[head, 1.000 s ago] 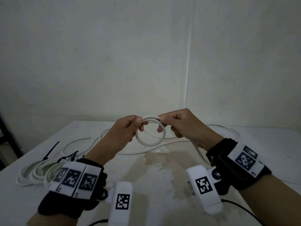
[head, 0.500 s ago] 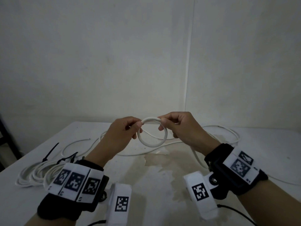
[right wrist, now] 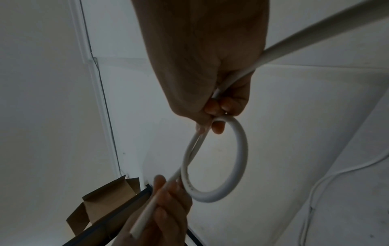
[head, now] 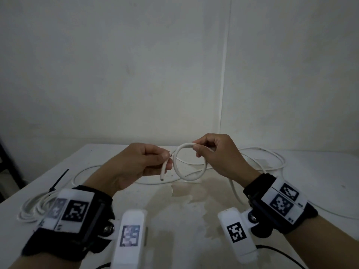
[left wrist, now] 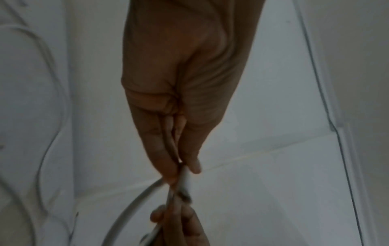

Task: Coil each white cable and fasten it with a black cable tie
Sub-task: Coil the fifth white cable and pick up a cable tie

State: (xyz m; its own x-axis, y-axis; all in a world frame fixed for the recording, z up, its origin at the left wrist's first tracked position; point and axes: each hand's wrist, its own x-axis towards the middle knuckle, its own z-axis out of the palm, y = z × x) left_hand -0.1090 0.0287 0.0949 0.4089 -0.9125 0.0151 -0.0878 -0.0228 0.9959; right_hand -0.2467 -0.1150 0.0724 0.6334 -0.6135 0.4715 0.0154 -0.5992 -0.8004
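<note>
Up above the white table (head: 174, 220), two hands held one white cable (head: 175, 164) in the air. The right hand (head: 217, 154) pinched the top of a small round loop in that cable, with its thumb and first finger curled tight around it. The loop hung down from that pinch, just under the fingertips (right wrist: 218, 128). From the right wrist view, the rest of the cable ran back through the closed hand and out past the wrist.

The left hand (head: 136, 166) sat just beside the loop, on the side away from the right hand. Its thumb and fingers (left wrist: 160, 149) were curled around the loose end of the same cable. The cut tip (head: 162, 178) poked out below the grip and pointed down at the table. The end and the loop met right between the two hands.

More of the cable lay in big loose curves on the table, behind and under the loop. A bundle of coiled white cable (head: 33, 207) lay on the table near the left wrist. A black cable tie (head: 59, 180) lay on the table close by that bundle, well apart from the loop. A brown cardboard box (right wrist: 105, 199) showed in the right wrist view, beyond the left hand.
</note>
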